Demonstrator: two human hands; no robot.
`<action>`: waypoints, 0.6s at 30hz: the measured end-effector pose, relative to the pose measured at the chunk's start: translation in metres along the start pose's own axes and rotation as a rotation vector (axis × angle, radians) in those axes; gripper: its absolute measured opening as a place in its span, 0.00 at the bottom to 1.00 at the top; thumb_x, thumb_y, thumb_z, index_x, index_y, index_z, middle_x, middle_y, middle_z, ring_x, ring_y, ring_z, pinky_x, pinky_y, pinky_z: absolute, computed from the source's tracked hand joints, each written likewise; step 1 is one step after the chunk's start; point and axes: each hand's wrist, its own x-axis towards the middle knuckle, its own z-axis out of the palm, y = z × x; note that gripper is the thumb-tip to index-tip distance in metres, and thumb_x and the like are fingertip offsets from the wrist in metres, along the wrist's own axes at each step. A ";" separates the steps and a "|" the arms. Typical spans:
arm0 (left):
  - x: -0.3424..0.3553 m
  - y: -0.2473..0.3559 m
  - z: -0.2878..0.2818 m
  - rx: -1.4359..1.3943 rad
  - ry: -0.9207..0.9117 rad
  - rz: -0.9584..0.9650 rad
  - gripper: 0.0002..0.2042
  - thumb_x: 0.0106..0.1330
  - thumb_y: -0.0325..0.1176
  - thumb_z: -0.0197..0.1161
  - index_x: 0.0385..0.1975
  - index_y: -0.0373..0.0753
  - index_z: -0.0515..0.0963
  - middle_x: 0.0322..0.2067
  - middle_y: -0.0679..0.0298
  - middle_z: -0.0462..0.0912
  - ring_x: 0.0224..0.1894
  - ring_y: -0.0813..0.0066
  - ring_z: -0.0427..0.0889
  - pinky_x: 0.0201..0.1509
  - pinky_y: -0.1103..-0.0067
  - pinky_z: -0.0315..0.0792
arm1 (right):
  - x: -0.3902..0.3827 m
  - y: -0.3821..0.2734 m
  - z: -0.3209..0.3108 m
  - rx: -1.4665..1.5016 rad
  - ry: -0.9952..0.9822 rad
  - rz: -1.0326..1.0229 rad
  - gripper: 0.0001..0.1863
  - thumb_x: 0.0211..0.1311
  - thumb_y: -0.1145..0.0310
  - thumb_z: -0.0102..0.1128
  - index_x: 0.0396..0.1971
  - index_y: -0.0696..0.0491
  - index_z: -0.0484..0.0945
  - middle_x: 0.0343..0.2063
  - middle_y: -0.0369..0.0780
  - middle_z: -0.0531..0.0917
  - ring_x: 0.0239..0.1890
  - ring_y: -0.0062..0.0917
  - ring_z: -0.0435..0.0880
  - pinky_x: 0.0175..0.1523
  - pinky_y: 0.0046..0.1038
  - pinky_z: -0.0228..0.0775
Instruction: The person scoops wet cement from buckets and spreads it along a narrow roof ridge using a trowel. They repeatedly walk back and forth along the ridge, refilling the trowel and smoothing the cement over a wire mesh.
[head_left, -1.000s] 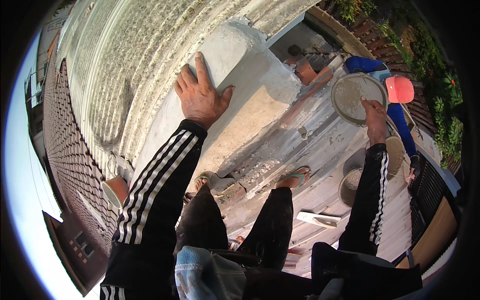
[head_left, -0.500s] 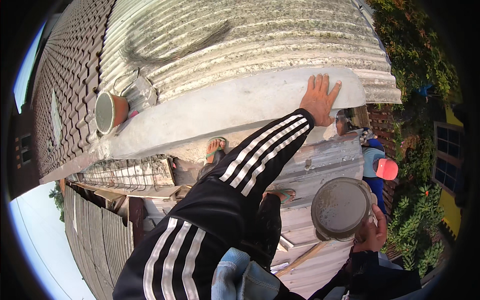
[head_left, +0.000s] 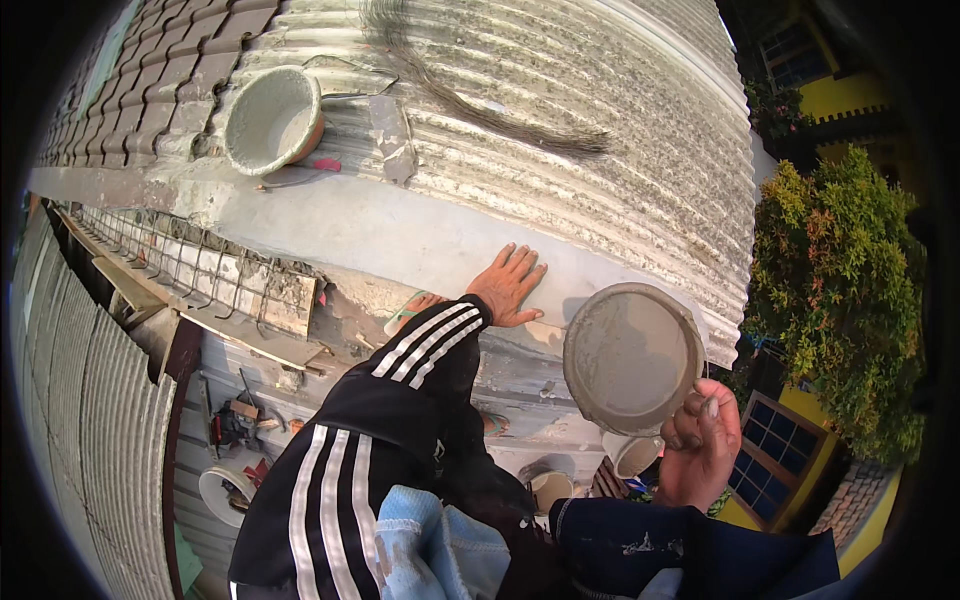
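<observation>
My left hand lies flat, fingers spread, on the smooth grey ledge. My right hand has its fingers curled at the near right side of a round bucket of wet grey mortar, apparently on its thin wire handle. The bucket appears tilted, its open top facing me, and in the picture it overlaps the right end of the ledge. Whether it touches the ledge I cannot tell. Another mortar bucket, orange outside and crusted grey inside, sits at the far left beside the ledge.
A loose bundle of thin wires lies on the corrugated roof, next to roof tiles. A rebar cage runs along the left. Below stand several pails, including a white bucket. A leafy tree grows at the right.
The view has shifted. My right hand has brought the mortar bucket up and forward to the ledge's right end. My left hand remains flat on the ledge. The person below is out of sight.
</observation>
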 end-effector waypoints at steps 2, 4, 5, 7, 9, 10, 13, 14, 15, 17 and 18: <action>0.002 -0.003 0.000 0.043 0.004 -0.009 0.44 0.74 0.67 0.44 0.77 0.35 0.59 0.76 0.45 0.59 0.80 0.47 0.53 0.84 0.51 0.40 | 0.035 0.005 0.037 0.073 -0.094 -0.018 0.15 0.76 0.66 0.59 0.52 0.61 0.76 0.26 0.28 0.69 0.22 0.09 0.58 0.28 0.19 0.49; 0.003 -0.009 -0.003 -0.064 -0.027 0.027 0.43 0.74 0.66 0.46 0.77 0.35 0.60 0.76 0.45 0.59 0.80 0.47 0.52 0.84 0.51 0.39 | 0.073 0.014 0.071 0.108 -0.138 -0.003 0.14 0.76 0.66 0.58 0.52 0.62 0.77 0.27 0.29 0.71 0.22 0.09 0.59 0.28 0.18 0.50; 0.003 -0.012 -0.006 -0.094 0.009 0.041 0.42 0.74 0.65 0.47 0.76 0.35 0.61 0.76 0.45 0.59 0.80 0.48 0.52 0.84 0.51 0.39 | 0.092 0.020 0.088 0.151 -0.167 0.000 0.14 0.77 0.67 0.58 0.51 0.62 0.77 0.27 0.29 0.72 0.22 0.09 0.60 0.28 0.18 0.51; 0.002 -0.016 -0.011 -0.171 0.009 0.067 0.41 0.74 0.63 0.48 0.75 0.34 0.63 0.76 0.44 0.60 0.80 0.48 0.52 0.84 0.52 0.38 | 0.128 0.034 0.120 0.169 -0.189 0.051 0.13 0.77 0.67 0.58 0.50 0.62 0.78 0.27 0.31 0.74 0.22 0.09 0.61 0.28 0.18 0.52; 0.003 -0.020 -0.014 -0.226 0.000 0.062 0.42 0.73 0.63 0.50 0.75 0.33 0.63 0.75 0.44 0.60 0.80 0.48 0.52 0.84 0.52 0.38 | 0.166 0.049 0.156 0.200 -0.217 0.090 0.13 0.76 0.67 0.60 0.49 0.62 0.79 0.28 0.32 0.76 0.22 0.09 0.62 0.27 0.18 0.52; 0.003 -0.020 -0.015 -0.249 -0.032 0.043 0.42 0.72 0.63 0.51 0.76 0.33 0.62 0.75 0.44 0.60 0.80 0.48 0.52 0.85 0.53 0.37 | 0.183 0.056 0.173 0.207 -0.204 0.113 0.12 0.76 0.67 0.61 0.49 0.62 0.79 0.28 0.32 0.76 0.21 0.09 0.62 0.27 0.18 0.52; 0.004 -0.021 -0.016 -0.258 -0.045 0.015 0.43 0.72 0.62 0.53 0.76 0.32 0.61 0.75 0.43 0.60 0.80 0.47 0.52 0.85 0.54 0.37 | 0.220 0.076 0.222 0.182 -0.251 0.154 0.12 0.74 0.66 0.64 0.47 0.61 0.80 0.27 0.31 0.75 0.21 0.09 0.62 0.26 0.17 0.52; 0.004 -0.021 -0.015 -0.264 -0.039 0.016 0.43 0.72 0.62 0.54 0.76 0.32 0.61 0.75 0.43 0.60 0.80 0.47 0.52 0.85 0.53 0.38 | 0.229 0.082 0.235 0.165 -0.265 0.164 0.12 0.74 0.66 0.64 0.46 0.61 0.80 0.27 0.31 0.75 0.21 0.09 0.61 0.26 0.17 0.52; 0.004 -0.021 -0.014 -0.262 -0.036 0.006 0.43 0.72 0.61 0.54 0.76 0.32 0.61 0.75 0.43 0.61 0.80 0.47 0.52 0.85 0.53 0.38 | 0.236 0.088 0.245 0.145 -0.278 0.179 0.12 0.74 0.66 0.65 0.46 0.60 0.80 0.27 0.31 0.74 0.21 0.09 0.61 0.26 0.17 0.52; 0.004 -0.021 -0.011 -0.299 0.007 0.020 0.43 0.70 0.60 0.57 0.75 0.31 0.61 0.74 0.42 0.61 0.80 0.45 0.53 0.84 0.52 0.39 | 0.245 0.098 0.257 0.096 -0.294 0.168 0.11 0.73 0.66 0.65 0.44 0.60 0.81 0.27 0.30 0.73 0.21 0.09 0.61 0.26 0.17 0.51; 0.004 -0.022 -0.009 -0.310 0.029 0.026 0.43 0.70 0.60 0.58 0.74 0.30 0.62 0.73 0.41 0.62 0.79 0.45 0.54 0.84 0.51 0.40 | 0.249 0.103 0.262 0.081 -0.296 0.163 0.11 0.73 0.66 0.66 0.44 0.59 0.81 0.27 0.30 0.73 0.21 0.09 0.60 0.27 0.17 0.50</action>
